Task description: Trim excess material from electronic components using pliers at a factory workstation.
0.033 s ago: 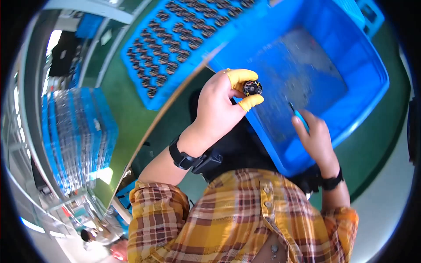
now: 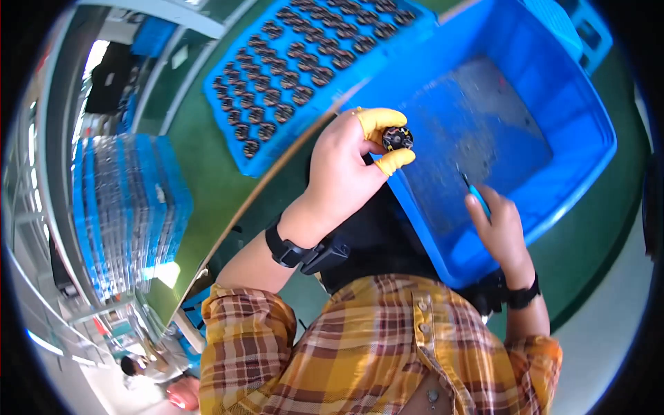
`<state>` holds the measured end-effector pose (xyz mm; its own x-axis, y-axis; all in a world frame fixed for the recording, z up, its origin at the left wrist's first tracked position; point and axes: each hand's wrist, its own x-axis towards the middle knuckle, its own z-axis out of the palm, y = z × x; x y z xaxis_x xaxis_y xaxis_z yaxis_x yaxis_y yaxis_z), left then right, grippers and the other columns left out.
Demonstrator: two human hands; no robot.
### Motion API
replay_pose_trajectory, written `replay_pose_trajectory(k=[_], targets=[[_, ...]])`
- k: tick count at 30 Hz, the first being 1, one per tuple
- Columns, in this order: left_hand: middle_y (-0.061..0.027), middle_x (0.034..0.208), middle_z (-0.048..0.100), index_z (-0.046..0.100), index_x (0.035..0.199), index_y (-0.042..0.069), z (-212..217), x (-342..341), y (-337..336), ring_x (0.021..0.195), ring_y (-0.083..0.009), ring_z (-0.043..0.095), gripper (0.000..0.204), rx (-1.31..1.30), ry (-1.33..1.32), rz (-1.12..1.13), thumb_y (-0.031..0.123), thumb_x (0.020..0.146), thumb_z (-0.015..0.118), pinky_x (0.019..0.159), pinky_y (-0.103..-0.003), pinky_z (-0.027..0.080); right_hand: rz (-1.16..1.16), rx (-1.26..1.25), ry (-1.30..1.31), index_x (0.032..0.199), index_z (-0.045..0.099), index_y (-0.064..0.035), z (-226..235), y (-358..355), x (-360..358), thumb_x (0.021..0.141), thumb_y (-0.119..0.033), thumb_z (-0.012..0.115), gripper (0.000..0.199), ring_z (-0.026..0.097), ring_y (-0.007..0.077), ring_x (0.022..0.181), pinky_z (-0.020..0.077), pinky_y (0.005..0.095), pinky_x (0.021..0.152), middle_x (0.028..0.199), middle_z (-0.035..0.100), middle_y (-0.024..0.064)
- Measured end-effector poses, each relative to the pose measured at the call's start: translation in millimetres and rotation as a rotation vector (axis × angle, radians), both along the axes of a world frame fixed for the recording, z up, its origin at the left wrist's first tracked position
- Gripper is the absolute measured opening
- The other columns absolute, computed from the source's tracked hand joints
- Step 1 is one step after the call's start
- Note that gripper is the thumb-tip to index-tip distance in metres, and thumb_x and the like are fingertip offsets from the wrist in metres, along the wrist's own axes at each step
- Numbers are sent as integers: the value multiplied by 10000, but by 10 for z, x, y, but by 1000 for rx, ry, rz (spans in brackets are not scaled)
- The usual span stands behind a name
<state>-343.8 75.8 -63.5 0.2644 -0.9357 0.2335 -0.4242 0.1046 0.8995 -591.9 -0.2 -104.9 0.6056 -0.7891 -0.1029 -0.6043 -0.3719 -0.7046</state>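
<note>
My left hand [image 2: 346, 155], with yellow finger cots on its thumb and finger, pinches a small round black part [image 2: 397, 139]. Pale and yellow marks ring the face of that part, like a small wound motor core, though its exact kind is unclear. In my right hand [image 2: 501, 225] is a slim tool with a teal handle [image 2: 477, 199] and a thin dark tip. The tip points up and left, apart from the round part. Both hands are over the near side of a big blue bin [image 2: 553, 197], whose floor looks grey and dusty.
A blue tray [image 2: 250, 167] with rows of similar round parts lies at the upper left, beyond a wooden table edge [image 2: 270, 162]. Stacked blue trays [image 2: 128, 214] stand on the left. Another person [image 2: 142, 366] is at the lower left. A blue crate [image 2: 591, 38] sits at the upper right.
The view has shifted slightly, so the tray and bin appear a little further right and down. My right hand with the tool sits slightly lower; the left hand's pinch is unchanged.
</note>
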Motion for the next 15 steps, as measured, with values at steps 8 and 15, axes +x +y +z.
replay_pose_trajectory(k=[8,15], targets=[[-104,951,688,646,1049,1,531,1101,-407,811,-155,677,342,17,-295,410,83,759,809,701,-283,556,12,71,-5,1073,663,11,-133,-120,71,935,-360,626,397,651,435,830,521,453,705,869,671,252],[-67,831,596,689,1036,54,578,1548,-613,748,-188,609,312,-78,-1123,190,-14,740,761,671,-299,518,1,122,72,1070,660,12,-86,-158,47,935,-349,626,387,651,433,834,517,461,712,882,672,249]])
